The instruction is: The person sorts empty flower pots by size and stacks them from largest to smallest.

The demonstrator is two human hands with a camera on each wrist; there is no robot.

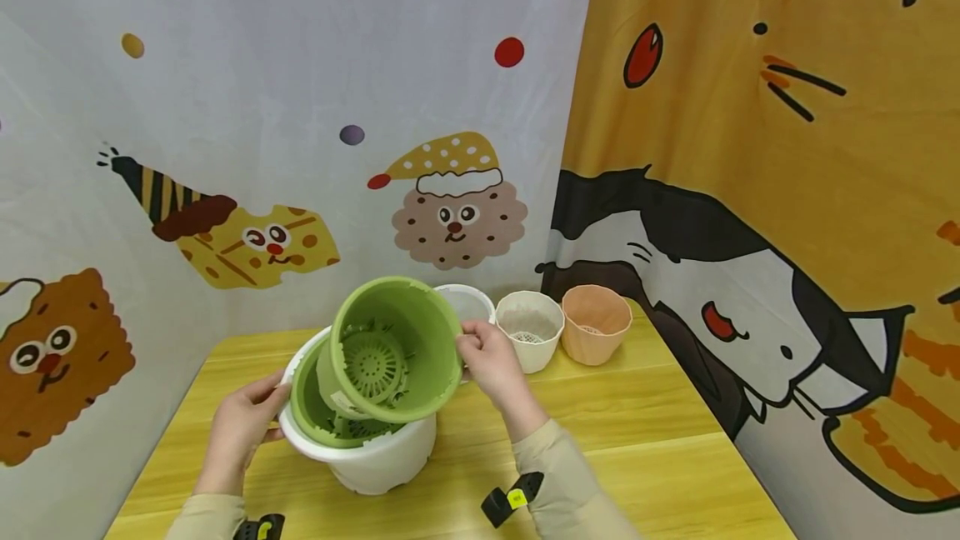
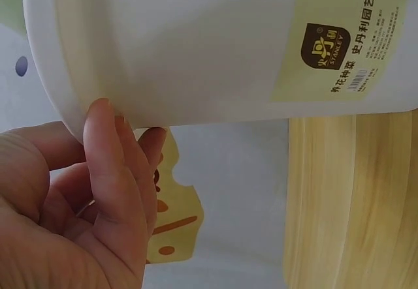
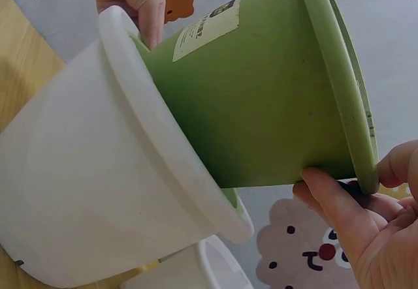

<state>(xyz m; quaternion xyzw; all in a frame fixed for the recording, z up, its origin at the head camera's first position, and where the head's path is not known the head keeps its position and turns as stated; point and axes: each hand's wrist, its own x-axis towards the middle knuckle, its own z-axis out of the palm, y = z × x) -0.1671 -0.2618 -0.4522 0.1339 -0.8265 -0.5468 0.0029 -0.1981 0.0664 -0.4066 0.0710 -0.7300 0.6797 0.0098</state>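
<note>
Green plastic is taking centre stage: a round, tapered pot with a slotted base [image 1: 390, 352] is leaning over the tabletop's [image 1: 600, 457] left part, its lower end reaching into a round white plastic pot [image 1: 382, 461] lined with a second, wider green plastic pot [image 1: 309, 402]. Right hand [image 1: 491, 361] is pinching the upper pot's right rim; left hand's fingers [image 2: 103, 136] are gripping the white rim's left side. It's looking light, stiff, slightly slippery; the rim is offering the surest hold. Its mouth is facing up and near, its long axis slanting up rightward.
</note>
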